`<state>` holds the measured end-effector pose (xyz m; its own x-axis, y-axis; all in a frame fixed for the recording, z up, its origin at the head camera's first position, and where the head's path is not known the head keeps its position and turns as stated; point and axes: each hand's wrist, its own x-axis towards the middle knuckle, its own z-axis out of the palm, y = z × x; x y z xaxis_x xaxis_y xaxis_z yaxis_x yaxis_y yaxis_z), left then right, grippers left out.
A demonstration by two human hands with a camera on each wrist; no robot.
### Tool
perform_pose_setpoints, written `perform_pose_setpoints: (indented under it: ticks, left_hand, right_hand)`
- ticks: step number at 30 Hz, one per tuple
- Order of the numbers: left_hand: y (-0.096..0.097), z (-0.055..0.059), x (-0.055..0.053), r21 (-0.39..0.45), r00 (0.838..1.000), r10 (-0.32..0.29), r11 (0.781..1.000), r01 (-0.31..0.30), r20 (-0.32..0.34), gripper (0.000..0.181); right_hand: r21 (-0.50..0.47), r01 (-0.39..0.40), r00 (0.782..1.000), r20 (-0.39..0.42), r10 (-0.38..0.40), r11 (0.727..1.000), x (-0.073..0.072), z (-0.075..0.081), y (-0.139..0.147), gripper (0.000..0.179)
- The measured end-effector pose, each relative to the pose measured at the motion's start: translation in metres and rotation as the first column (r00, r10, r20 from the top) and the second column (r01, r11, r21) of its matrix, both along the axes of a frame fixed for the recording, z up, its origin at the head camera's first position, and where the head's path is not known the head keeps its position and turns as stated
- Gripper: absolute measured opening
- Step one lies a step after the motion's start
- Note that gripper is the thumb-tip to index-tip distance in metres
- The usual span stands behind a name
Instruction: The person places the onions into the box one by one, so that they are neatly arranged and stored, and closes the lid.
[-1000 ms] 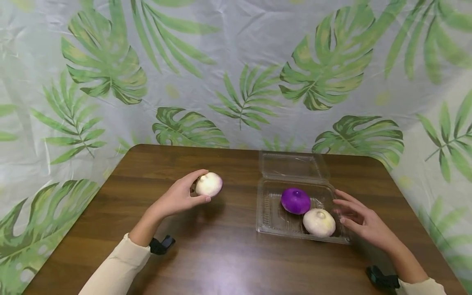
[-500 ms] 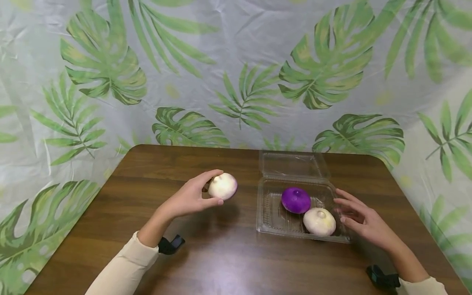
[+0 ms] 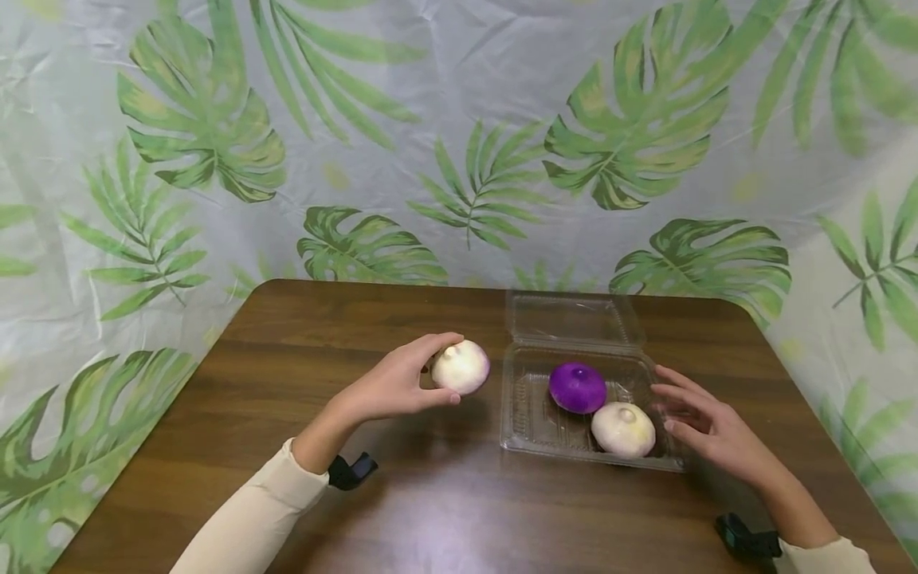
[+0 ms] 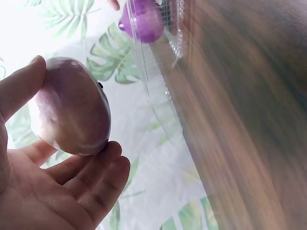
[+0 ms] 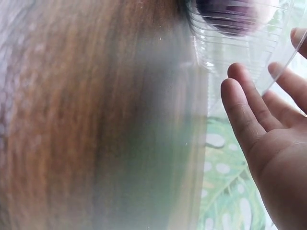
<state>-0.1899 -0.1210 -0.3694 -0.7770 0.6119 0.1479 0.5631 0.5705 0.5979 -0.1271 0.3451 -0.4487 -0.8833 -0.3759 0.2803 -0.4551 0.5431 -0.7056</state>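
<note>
My left hand point(image 3: 394, 383) holds a white turnip point(image 3: 460, 368) with a purple underside above the table, thumb and fingers round its sides. In the left wrist view the purple-tinged side of this turnip point(image 4: 74, 108) faces the camera. To the right stands a clear plastic clamshell box point(image 3: 522, 426), its lid point(image 3: 562, 317) folded back. Inside lie a purple turnip point(image 3: 577, 388) and, nearer the front, a white turnip point(image 3: 623, 430). At the box's right wall rests my right hand point(image 3: 717, 430), fingers loosely extended; in the right wrist view its fingers point(image 5: 240, 108) lie beside the ribbed plastic.
The box and hands are over a dark brown wooden table point(image 3: 445, 510). Behind it hangs a pale cloth point(image 3: 488, 80) printed with green leaves. Dark bands point(image 3: 351, 470) sit on both wrists, below cream sleeves.
My left hand has carried the white turnip to the right, closer to the box. My right hand and the two turnips in the box have stayed in place.
</note>
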Motion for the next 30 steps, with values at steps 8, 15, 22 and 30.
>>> perform_pose_setpoints:
  ticks: [8, 15, 22, 30]
  left_hand:
    - [0.016, 0.003, 0.002, -0.062, 0.996, -0.066, 0.996, 0.062, -0.059, 0.075]
    - [0.027, 0.003, 0.001, -0.115, 0.986, -0.129, 0.986, 0.117, -0.106, 0.074]
    - [0.043, 0.002, -0.001, -0.161, 0.978, -0.174, 0.975, 0.154, -0.118, 0.075]
    - [0.056, -0.002, -0.004, -0.185, 0.973, -0.200, 0.967, 0.176, -0.116, 0.076]
  right_hand:
    - [-0.006, -0.016, 1.000, 0.011, 0.016, 1.000, 0.000, 0.001, -0.002, 0.047]
    - [0.008, -0.017, 1.000, 0.015, 0.017, 1.000, -0.001, 0.005, -0.004, 0.046]
    - [0.014, -0.017, 1.000, 0.014, 0.017, 1.000, -0.001, 0.005, -0.004, 0.047]
    - [0.009, -0.020, 1.000, 0.008, 0.020, 1.000, -0.001, 0.005, -0.005, 0.047]
